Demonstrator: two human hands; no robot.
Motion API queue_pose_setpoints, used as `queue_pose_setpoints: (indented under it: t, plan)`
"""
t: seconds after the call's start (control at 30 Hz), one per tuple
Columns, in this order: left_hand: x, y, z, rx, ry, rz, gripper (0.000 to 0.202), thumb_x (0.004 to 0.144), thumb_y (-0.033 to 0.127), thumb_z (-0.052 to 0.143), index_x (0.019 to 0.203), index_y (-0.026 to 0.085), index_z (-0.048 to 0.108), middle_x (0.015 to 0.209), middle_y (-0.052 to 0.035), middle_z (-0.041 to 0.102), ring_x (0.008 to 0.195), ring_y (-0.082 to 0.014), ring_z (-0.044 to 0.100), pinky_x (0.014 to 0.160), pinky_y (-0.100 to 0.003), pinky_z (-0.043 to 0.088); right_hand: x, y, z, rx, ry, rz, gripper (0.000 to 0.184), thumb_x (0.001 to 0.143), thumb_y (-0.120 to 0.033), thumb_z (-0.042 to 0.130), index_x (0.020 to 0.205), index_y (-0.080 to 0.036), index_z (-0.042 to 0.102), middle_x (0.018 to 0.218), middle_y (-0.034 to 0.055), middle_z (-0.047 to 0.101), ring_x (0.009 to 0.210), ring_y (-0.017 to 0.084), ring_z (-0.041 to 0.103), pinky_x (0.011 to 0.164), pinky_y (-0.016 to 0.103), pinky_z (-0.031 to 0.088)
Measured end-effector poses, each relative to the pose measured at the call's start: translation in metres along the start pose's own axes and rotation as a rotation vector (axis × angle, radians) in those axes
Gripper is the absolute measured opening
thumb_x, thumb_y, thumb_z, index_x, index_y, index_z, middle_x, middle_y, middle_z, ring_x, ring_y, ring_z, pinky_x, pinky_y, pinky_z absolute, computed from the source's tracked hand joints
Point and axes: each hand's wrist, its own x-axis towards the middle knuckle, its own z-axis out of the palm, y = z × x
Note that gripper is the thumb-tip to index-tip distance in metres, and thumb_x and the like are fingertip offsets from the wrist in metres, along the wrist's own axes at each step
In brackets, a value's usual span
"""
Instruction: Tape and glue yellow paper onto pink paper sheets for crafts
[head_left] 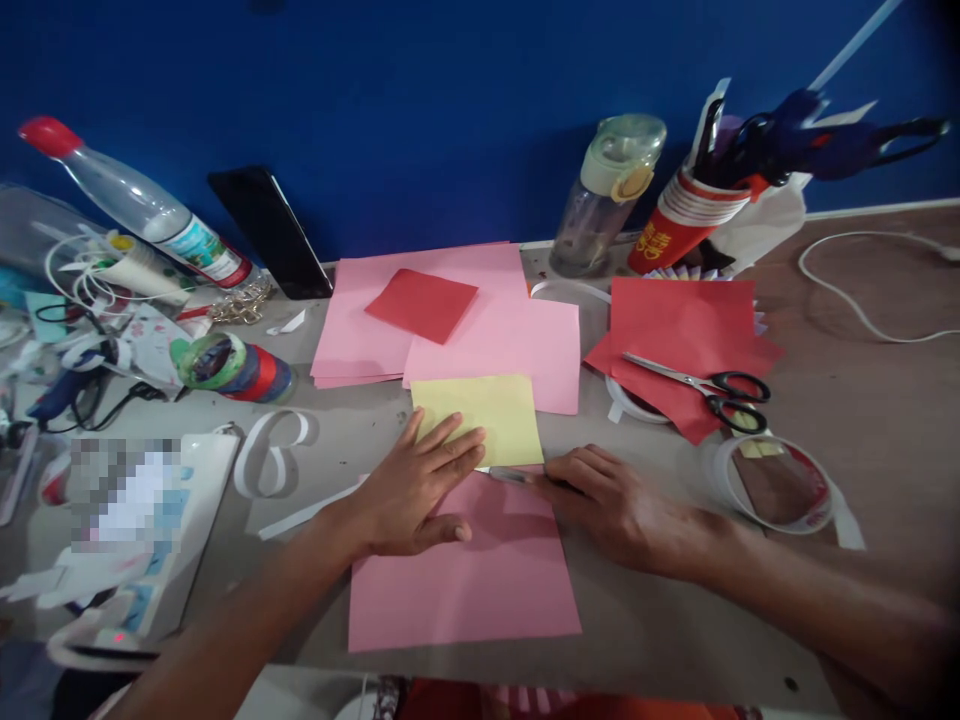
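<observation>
My left hand (431,485) lies flat with its fingers spread, pressing on a yellow sheet of paper (506,415) and the pink sheet (465,600) below it. My right hand (611,500) is closed around a slim grey utility knife (510,476). The knife's bright tip points left and lies along the yellow sheet's lower edge, close to my left fingertips. Behind the yellow paper are more pink sheets (352,320), with a red paper square (424,305) on top.
Scissors (705,385) rest on red papers (682,320) at right, near a tape roll (780,485). A clear bottle (581,220) and paper cups (686,215) with tools stand behind. Left are a phone (274,230), taller bottle (199,245), tape stack (240,370) and curled white strip (259,460).
</observation>
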Motion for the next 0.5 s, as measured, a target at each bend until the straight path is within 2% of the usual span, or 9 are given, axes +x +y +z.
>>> queue_pose_setpoints:
  t: [0.5]
  plan:
    - [0.001,0.001,-0.016,-0.116,-0.052,0.012,0.084,0.086,0.074,0.02,0.152,0.023,0.014,0.156,-0.0119,0.025,0.146,-0.0365,0.01,0.112,-0.066,0.002,0.014,-0.001,0.0,0.052,-0.015,-0.012,0.027,0.093,-0.011,0.04,0.11,-0.012,0.061,0.094,0.011,0.063,0.08,0.02,0.053,0.071,0.034,0.045]
